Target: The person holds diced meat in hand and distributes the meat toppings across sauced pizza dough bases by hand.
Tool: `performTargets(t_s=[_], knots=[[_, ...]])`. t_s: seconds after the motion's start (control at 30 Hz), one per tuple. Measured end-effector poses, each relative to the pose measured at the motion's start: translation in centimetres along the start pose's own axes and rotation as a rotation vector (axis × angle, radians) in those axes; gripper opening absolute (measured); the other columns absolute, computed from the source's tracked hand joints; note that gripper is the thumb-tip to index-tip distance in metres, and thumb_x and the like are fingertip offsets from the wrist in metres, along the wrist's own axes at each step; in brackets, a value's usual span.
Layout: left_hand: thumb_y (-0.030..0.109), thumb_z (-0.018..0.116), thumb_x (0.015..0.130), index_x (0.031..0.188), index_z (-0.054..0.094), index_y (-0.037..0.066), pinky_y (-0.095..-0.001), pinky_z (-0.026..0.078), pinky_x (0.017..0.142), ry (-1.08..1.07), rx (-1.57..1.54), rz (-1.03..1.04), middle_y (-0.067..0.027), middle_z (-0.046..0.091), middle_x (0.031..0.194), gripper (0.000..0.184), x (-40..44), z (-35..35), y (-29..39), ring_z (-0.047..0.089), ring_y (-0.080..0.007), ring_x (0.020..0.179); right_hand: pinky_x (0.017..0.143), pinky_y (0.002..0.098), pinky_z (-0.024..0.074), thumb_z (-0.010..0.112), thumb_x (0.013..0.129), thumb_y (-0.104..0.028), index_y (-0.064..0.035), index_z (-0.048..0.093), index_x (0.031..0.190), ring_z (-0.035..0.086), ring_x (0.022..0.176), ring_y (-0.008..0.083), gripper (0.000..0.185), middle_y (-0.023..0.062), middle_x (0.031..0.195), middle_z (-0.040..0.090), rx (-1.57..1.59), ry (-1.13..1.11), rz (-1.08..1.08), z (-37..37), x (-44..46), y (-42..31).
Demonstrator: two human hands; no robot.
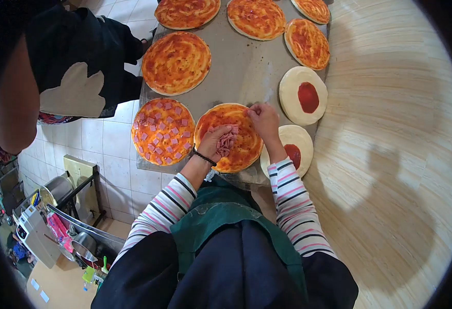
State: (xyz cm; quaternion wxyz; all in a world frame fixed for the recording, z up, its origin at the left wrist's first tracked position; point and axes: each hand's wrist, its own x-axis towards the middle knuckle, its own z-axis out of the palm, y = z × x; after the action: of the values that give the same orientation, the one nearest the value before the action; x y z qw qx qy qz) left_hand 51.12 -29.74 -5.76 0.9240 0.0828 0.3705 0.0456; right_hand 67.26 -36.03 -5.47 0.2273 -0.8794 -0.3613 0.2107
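Near the table's (239,72) close edge, the left hand (213,145) cradles chopped ham (227,141) over a sauced base (244,147), the right hand (264,122) pinching, contents unclear, by its rim, bare room beyond.

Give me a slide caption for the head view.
Left hand holding pink meat pieces over a sauced pizza base, right hand by its edge.

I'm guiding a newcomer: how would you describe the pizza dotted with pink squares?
Find the near edge of the table, where the left hand holds a pile of pink pieces over a sauced pizza. Just left of that, at the corner, lies the pizza dotted with pink squares: it alone has them spread across its whole top.
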Motion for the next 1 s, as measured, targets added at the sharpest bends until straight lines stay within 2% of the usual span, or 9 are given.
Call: performTargets(t_s=[0.13,0.2,0.3,0.4,0.53,0.7,0.83,0.9,1.0], knots=[[0.018,0.053,0.079,0.091,0.057,0.006,-0.0169,0.045,0.045,0.006,0.034,0.056,0.0001,0.06,0.073,0.017,0.1,0.5,-0.2,0.058,-0.0074,0.058,0.058,0.0291,0.0439,0.058,0.07,-0.013,-0.0022,0.06,0.078,0.057,0.063,0.0198,0.014,0.0111,0.072,0.058,0.165,0.132,-0.107,0.1,-1.1,0.2],[0.018,0.054,0.079,0.091,0.057,0.006,-0.0165,0.045,0.044,0.012,0.05,0.071,-0.0007,0.06,0.073,0.017,0.4,0.5,-0.7,0.057,-0.0073,0.058,0.056,0.0247,0.0434,0.059,0.071,-0.01,-0.001,0.059,0.078,0.055,0.06,0.0139,0.012,0.0079,0.069,0.059,0.612,-0.189,0.034,-1.7,-3.3,-2.0],[0.009,0.051,0.079,0.088,0.057,0.001,-0.0188,0.048,0.05,-0.078,0.017,0.142,-0.0061,0.06,0.074,0.014,1.0,0.7,-1.3,0.058,-0.0099,0.06,0.055,0.0211,0.0425,0.059,0.07,-0.006,0.0007,0.059,0.079,0.053,0.058,0.0088,0.011,0.0058,0.066,0.059,0.62,-0.131,0.008,-2.3,-4.8,-2.5],[0.008,0.05,0.079,0.087,0.056,0.0,-0.0189,0.048,0.05,0.026,-0.027,0.129,-0.0064,0.06,0.074,0.013,0.8,1.5,-1.9,0.058,-0.0104,0.06,0.056,0.0217,0.0429,0.059,0.069,-0.004,0.0022,0.058,0.079,0.053,0.058,0.0089,0.011,0.0061,0.065,0.058,0.77,-0.116,0.081,-0.8,-4.8,-0.1],[0.007,0.05,0.079,0.085,0.056,-0.001,-0.0195,0.048,0.05,0.06,0.022,0.168,-0.0068,0.06,0.076,0.012,0.9,1.6,-1.9,0.059,-0.0114,0.062,0.055,0.0222,0.0431,0.06,0.069,-0.006,0.0028,0.059,0.078,0.054,0.059,0.0091,0.013,0.0067,0.065,0.059,0.637,0.005,0.175,-1.0,-3.2,1.7],[0.006,0.05,0.078,0.085,0.055,0.0,-0.0195,0.048,0.051,0.044,-0.045,0.209,-0.0073,0.06,0.077,0.01,1.5,1.5,-2.4,0.059,-0.0118,0.062,0.056,0.0196,0.0425,0.058,0.073,-0.007,0.003,0.058,0.079,0.053,0.06,0.0079,0.011,0.0051,0.069,0.059,0.587,-0.295,0.055,-1.3,-3.9,0.6],[0.006,0.051,0.078,0.086,0.054,0.0,-0.0196,0.048,0.049,0.051,-0.013,0.233,-0.0078,0.06,0.077,0.01,1.8,1.4,-2.6,0.059,-0.0118,0.063,0.054,0.0206,0.0415,0.059,0.073,-0.008,0.0034,0.059,0.077,0.051,0.057,0.0073,0.012,0.0049,0.065,0.059,0.733,-0.17,0.109,-1.2,-3.9,1.0],[0.006,0.051,0.078,0.086,0.054,0.001,-0.0196,0.048,0.049,0.025,0.0,0.199,-0.008,0.06,0.077,0.01,1.5,1.5,-2.3,0.059,-0.0118,0.063,0.055,0.0275,0.0439,0.06,0.069,-0.014,0.002,0.06,0.075,0.058,0.058,0.0178,0.017,0.0124,0.065,0.06,0.47,-0.107,0.131,-2.1,-3.1,1.2],[0.007,0.051,0.078,0.087,0.054,0.001,-0.0194,0.048,0.049,0.081,0.006,0.155,-0.0078,0.06,0.077,0.011,1.2,1.4,-2.0,0.059,-0.0112,0.064,0.056,0.03,0.044,0.061,0.068,-0.017,0.0001,0.061,0.074,0.058,0.058,0.0217,0.018,0.0138,0.065,0.059,0.434,-0.127,0.215,-1.1,-2.0,2.3]])
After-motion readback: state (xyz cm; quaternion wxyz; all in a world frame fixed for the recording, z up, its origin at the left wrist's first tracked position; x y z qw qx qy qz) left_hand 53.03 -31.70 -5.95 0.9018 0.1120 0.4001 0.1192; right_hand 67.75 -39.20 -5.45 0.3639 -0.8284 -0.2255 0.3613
